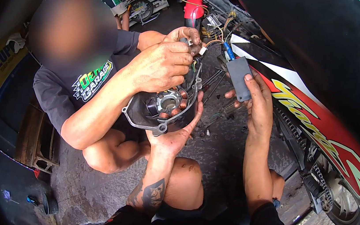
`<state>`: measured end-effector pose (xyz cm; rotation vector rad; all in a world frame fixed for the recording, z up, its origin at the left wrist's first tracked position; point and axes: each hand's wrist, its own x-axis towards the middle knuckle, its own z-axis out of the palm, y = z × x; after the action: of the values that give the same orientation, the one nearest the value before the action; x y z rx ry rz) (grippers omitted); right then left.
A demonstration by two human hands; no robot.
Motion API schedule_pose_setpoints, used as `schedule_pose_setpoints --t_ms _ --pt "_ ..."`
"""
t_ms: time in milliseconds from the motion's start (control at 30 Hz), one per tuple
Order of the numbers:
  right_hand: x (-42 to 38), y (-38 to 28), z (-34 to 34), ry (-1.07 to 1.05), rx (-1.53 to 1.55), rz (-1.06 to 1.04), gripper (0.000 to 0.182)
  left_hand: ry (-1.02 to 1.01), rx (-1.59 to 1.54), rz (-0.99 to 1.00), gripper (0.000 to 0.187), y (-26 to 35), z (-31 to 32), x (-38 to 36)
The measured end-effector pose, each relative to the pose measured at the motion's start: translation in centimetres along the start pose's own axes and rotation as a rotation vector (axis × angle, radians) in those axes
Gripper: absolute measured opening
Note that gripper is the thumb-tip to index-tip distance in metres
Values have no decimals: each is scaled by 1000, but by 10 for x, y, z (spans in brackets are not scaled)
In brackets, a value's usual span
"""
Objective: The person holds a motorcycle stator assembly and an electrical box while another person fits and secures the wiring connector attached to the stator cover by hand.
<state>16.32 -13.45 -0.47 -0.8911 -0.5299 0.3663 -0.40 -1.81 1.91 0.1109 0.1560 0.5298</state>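
Observation:
My left hand [174, 140] supports a dark engine cover [143, 122] from below, its fingers reaching up the right side. Inside the cover sits a stator [170, 104] with copper coils. In my right hand [256, 99] is a flat grey box [241, 79], pinched between thumb and fingers. A blue connector [229, 51] with wires joins the box's top. Across from me, a co-worker's two hands [170, 62] are above the cover, holding something small near a white connector [202, 50]; their fingers partly hide it.
A motorcycle with a red, white and black side panel [323, 118] fills the right side. Its exposed wiring [223, 21] hangs at the top. Tools [214, 82] lie on the floor [104, 192] beyond the cover. A wooden bench [36, 133] stands at left.

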Motion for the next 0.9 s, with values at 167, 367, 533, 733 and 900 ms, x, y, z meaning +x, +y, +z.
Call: schedule_pose_setpoints --t_ms 167,367,533,733,900 --pt "0 0 1 6 4 5 50 -36 32 19 60 0 -1 0" --pt "1 1 -1 0 1 9 50 13 30 39 61 0 0 0" --pt "0 0 0 11 2 11 49 6 3 8 61 0 1 -1" --pt "1 1 -1 9 11 6 49 -19 11 -15 62 0 2 0" --pt "0 0 0 5 10 6 49 8 -33 -35 61 0 2 0"
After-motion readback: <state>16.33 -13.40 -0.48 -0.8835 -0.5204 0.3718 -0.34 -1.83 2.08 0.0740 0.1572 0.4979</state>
